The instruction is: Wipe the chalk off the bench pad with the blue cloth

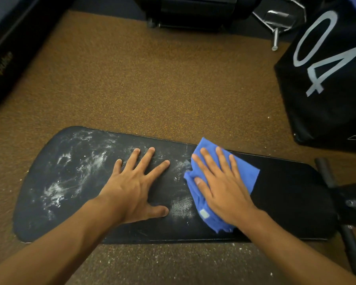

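Note:
The black bench pad [286, 198] lies across the lower half of the head view. White chalk smears [74, 173] cover its left half, and a smaller chalk patch [182, 206] sits between my hands. The pad's right part looks dark and free of chalk. My right hand [220, 186] lies flat on the crumpled blue cloth [247, 173], pressing it onto the pad right of centre. My left hand [138, 186] rests flat on the pad with fingers spread, holding nothing.
Brown speckled floor [152, 83] surrounds the bench, with chalk specks on it near me. A black box marked "04" [325, 75] stands at the right. Dark equipment lines the top and the left edge. The bench's black frame bars [349, 239] stick out at the right.

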The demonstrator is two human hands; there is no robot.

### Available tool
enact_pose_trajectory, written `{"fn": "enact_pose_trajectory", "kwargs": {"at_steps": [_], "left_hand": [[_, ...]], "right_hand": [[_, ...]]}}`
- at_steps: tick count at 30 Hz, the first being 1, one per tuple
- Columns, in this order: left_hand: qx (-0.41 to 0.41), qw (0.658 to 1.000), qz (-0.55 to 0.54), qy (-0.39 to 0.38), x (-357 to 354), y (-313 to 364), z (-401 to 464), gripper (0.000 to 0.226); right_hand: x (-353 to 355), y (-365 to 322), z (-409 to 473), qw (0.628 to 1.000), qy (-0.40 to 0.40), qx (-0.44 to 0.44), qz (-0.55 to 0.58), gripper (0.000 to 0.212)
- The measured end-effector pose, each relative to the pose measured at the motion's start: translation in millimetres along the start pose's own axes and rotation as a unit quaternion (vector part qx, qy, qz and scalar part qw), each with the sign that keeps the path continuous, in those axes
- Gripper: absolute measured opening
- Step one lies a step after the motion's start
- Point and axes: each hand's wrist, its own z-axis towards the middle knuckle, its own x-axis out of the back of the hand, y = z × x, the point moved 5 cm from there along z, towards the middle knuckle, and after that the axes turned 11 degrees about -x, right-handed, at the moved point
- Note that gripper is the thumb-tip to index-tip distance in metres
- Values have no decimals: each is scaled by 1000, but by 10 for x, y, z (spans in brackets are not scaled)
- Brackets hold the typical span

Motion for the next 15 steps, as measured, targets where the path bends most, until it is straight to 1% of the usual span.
{"fn": "enact_pose_trajectory", "kwargs": {"at_steps": [2, 4, 6, 9, 11, 13, 15], "left_hand": [[-1, 1000, 0, 2, -1, 2, 3, 116], [-2, 1000, -2, 8, 4, 0, 1, 116], [-5, 1000, 1, 8, 3, -3, -2, 115], [-6, 1000, 2, 6, -7, -2, 0, 115], [-4, 1000, 1, 6, -9, -4, 2, 116], [-3, 1000, 3, 4, -10, -3, 1, 116], [-2, 1000, 4, 2, -6, 3, 2, 116]], "right_hand": [[-28, 92, -148, 1000, -3, 26, 0, 58], [-12, 175, -119, 1000, -2, 26, 4, 58], [5, 202, 14, 1000, 2, -4, 9, 59], [37, 134, 247, 997, 11, -74, 16, 63], [62, 53, 350, 995, 13, -95, 14, 65], [68, -1, 368, 996, 8, -83, 18, 65], [50, -18, 251, 999, 8, -38, 11, 62]]}}
